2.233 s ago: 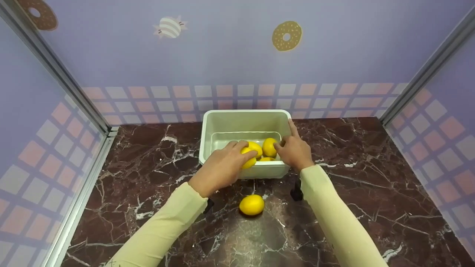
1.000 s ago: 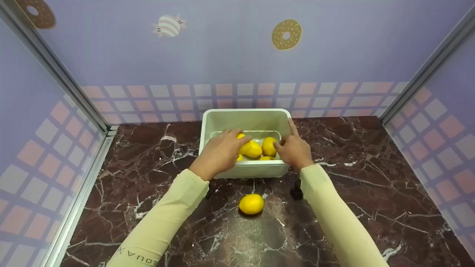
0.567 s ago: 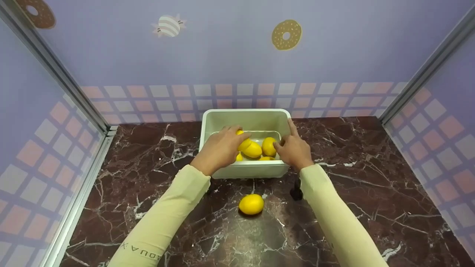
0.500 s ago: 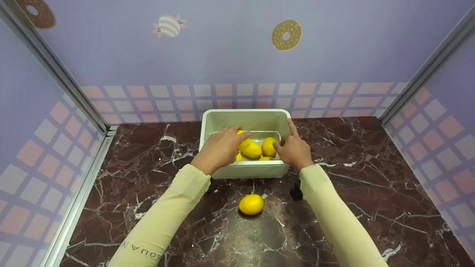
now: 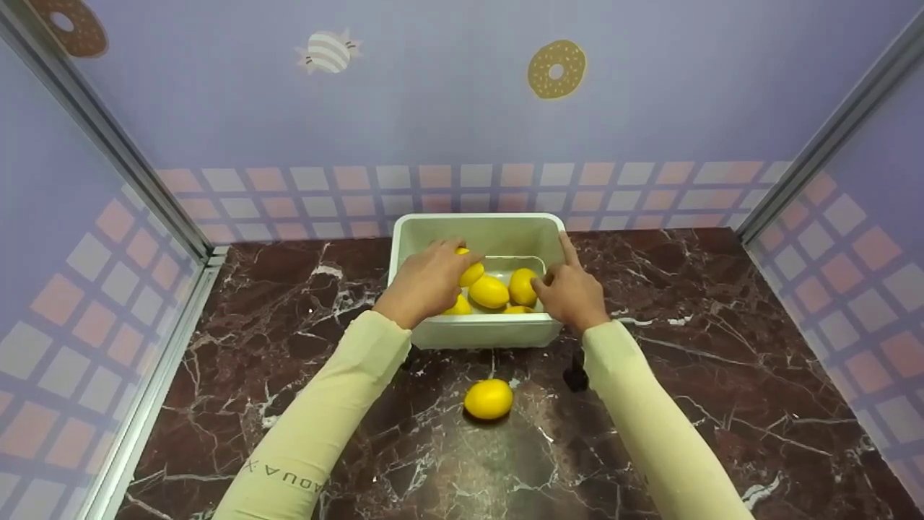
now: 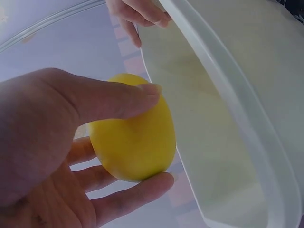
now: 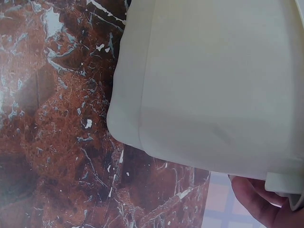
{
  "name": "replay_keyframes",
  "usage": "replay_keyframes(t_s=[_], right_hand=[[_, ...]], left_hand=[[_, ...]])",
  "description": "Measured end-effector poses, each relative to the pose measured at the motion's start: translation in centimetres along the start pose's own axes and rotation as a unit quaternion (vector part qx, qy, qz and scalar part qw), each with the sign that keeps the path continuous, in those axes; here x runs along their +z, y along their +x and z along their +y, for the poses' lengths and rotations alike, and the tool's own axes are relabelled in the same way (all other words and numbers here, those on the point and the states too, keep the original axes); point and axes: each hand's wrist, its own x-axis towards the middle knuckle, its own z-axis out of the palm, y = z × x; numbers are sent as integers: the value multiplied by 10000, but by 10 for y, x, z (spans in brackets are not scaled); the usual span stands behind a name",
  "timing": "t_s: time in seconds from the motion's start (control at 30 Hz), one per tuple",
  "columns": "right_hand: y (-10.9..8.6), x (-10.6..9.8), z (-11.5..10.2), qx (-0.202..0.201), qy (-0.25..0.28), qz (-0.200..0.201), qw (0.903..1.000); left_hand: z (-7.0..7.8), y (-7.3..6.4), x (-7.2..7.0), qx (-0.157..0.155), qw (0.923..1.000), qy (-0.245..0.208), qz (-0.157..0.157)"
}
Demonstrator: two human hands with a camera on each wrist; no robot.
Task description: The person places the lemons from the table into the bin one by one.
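In the left wrist view, a lemon (image 6: 137,142) sits between the thumb and fingers of my left hand (image 6: 57,128). Seen from the head, that left hand (image 5: 426,284) is over the left half of a pale plastic bin (image 5: 480,334), the held lemon (image 5: 472,271) partly covered by it. My right hand (image 5: 574,296) grips the bin's right rim, its index finger stretched along the edge. Inside lie several more lemons: one in the middle (image 5: 489,292), one by the right thumb (image 5: 522,287), others against the front wall.
One lemon (image 5: 489,399) lies on the dark red marbled tabletop (image 5: 303,347) in front of the bin. A purple wall with pink and white tiles (image 5: 476,175) stands right behind the bin. Side panels with metal posts (image 5: 115,144) flank the table.
With its lemon, my left hand has moved from the front rim leftward and farther back over the bin, uncovering a lemon at the front left. My right hand stays at the rim.
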Motion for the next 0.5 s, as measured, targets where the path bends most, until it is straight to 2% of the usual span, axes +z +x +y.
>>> replay_keyframes(t_s=[0.5], right_hand=[[-1, -1, 0, -9, 1, -70, 10000]], left_hand=[[-10, 11, 1, -25, 9999, 29, -138]])
